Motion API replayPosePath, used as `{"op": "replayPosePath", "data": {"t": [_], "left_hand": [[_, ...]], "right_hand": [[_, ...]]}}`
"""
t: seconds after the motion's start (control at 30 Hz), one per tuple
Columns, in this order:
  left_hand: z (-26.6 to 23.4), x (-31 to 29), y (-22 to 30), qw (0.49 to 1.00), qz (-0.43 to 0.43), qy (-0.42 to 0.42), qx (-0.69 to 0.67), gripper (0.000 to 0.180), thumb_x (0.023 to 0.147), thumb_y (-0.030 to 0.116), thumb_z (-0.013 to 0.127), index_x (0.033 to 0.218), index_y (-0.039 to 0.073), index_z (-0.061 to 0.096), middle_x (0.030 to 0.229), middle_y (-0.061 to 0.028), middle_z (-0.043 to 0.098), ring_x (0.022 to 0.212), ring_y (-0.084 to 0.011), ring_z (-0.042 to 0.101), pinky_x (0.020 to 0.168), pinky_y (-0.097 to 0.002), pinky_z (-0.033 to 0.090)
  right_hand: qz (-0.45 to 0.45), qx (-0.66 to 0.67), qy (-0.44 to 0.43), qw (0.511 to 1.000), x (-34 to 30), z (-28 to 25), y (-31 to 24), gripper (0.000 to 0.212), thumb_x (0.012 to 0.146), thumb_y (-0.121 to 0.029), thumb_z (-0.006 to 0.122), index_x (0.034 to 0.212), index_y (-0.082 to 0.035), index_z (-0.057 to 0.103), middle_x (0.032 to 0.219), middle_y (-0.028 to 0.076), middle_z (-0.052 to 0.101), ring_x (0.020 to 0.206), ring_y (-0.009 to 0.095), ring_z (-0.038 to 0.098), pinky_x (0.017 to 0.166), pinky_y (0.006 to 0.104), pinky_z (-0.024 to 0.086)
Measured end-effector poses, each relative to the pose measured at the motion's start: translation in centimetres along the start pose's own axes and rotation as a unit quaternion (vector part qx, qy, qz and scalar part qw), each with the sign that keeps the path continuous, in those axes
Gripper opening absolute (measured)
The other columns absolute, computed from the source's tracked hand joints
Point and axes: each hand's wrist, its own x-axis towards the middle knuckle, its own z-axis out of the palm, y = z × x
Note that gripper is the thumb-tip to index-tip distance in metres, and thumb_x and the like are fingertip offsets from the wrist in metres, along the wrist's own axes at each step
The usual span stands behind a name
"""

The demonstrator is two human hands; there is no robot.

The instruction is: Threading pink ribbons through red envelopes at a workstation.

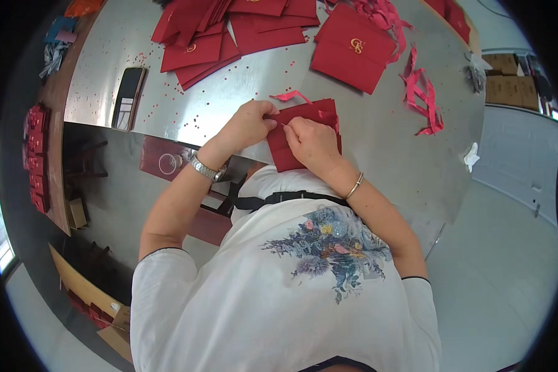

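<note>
At the metal table's [390,149] near edge, I observe the left hand [249,126] pinching the red envelope [283,158] by its far-left corner, the right hand [314,144] curled over it, its closure indiscernible.

Pouch [283,151]: deep red
Envelopes [189,57]: deep red, gold emblems
Ribbons [433,129]: bright pinkish red
Tabletop [409,158]: silvery grey
Shirt [279,291]: white, dark edging, floral print in blue, purple, yellow, pink
Watch [203,168]: silver
Strap [285,196]: black

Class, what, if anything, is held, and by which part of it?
The red pouch, near its upper-left corner in the left grip; right grip over its face. Whether ribbon is pinched: unclear.
</note>
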Motion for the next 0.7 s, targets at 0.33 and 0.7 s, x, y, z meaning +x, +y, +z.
{"op": "replayPosePath", "data": {"t": [0.33,0.7], "left_hand": [[0.3,0.0,-1.0,0.946,-0.109,-0.047,-0.301,0.017,0.088,0.002,0.055,0.103,0.0,0.063,0.091,-0.006,0.065,0.079,-0.0131,0.062,0.066,-0.0261,0.054],[0.4,-0.1,-0.1,0.938,-0.113,-0.042,-0.326,0.017,0.09,0.003,0.054,0.105,0.0,0.062,0.092,-0.0057,0.064,0.08,-0.013,0.062,0.067,-0.026,0.053]], "right_hand": [[0.013,0.016,-0.006,1.0,0.2,-0.3,-0.5,0.018,0.086,-0.02,0.06,0.073,-0.007,0.057,0.068,0.013,0.061,0.061,0.033,0.061,0.053,0.0434,0.047],[0.093,0.049,0.01,0.994,0.5,0.0,-0.1,0.018,0.086,-0.021,0.061,0.077,-0.005,0.065,0.069,0.017,0.063,0.063,0.035,0.062,0.055,0.0423,0.048]]}}
